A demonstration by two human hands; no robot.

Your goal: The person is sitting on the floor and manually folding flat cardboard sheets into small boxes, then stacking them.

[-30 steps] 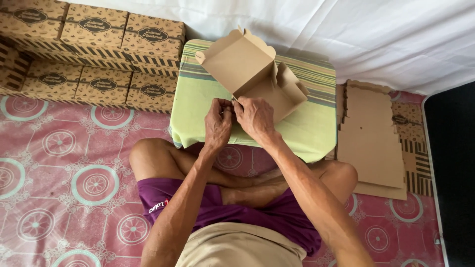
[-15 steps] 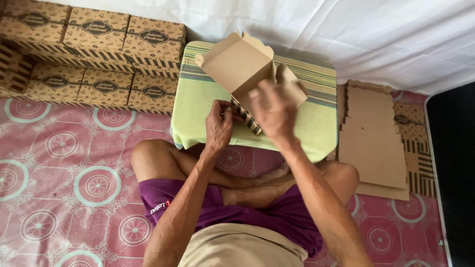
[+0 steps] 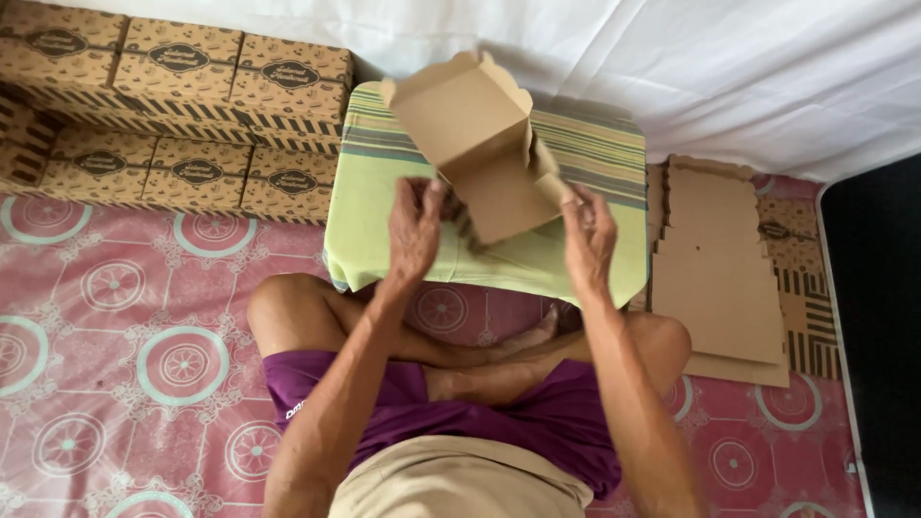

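Pink patterned floor matting (image 3: 125,317) runs under a person sitting cross-legged before a low green cushion (image 3: 384,240) with a striped far edge, a white sheet (image 3: 672,67) hanging behind. Finished printed boxes (image 3: 182,105) are stacked in 2 rows at the left; a pile of flat cardboard blanks (image 3: 720,259) lies at the right.

Half-folded, the plain brown box (image 3: 480,144) stands tilted over the cushion, its lid flap raised toward the sheet. The left hand (image 3: 414,230) pinches the box's near left edge, fingers closed on the cardboard. The right hand (image 3: 587,235) grips the side flap at the near right corner, thumb and fingers closed on it.

1 second ago both hands were bunched together at the box's near edge, working 1 spot. Half a second ago the right hand swung off, blurred. Now the hands sit well apart, 1 at each side, and the box has tipped up more. That suggests the near fold is finished and the work has shifted to the side flaps.
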